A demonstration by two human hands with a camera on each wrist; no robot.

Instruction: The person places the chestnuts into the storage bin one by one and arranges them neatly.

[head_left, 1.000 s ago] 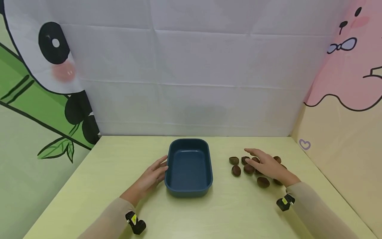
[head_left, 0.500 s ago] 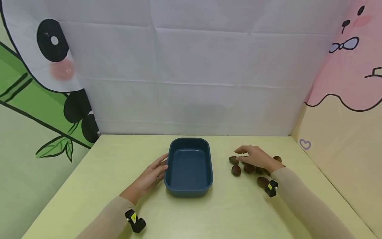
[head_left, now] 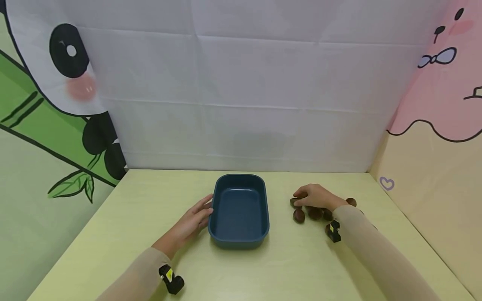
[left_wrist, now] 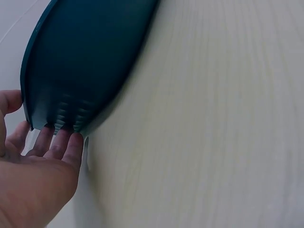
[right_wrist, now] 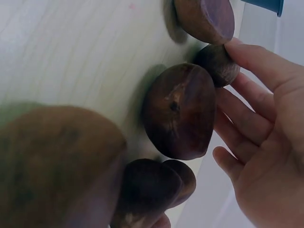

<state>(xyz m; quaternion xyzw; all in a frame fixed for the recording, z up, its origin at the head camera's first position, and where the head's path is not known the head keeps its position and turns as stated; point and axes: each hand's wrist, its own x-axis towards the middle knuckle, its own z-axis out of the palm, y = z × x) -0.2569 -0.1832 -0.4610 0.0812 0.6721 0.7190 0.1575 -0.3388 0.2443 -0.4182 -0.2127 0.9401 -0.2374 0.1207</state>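
You have an open lane along the surface [head_left: 280,263] between the blue container [head_left: 238,244] and the chestnuts [head_left: 299,215], ending where a white backdrop [head_left: 244,104] rises at the back edge. Your left fingers [left_wrist: 72,149] obstruct the container's left wall; its top lies open. Toward the right edge, your right fingers [right_wrist: 249,116] and sleeve [head_left: 376,246] block the way over the chestnuts.

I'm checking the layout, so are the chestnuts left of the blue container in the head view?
No, the chestnuts lie to the right of the blue container.

One container [head_left: 239,243], two wrist cameras [head_left: 172,281] and at least six chestnuts [head_left: 299,216] show.
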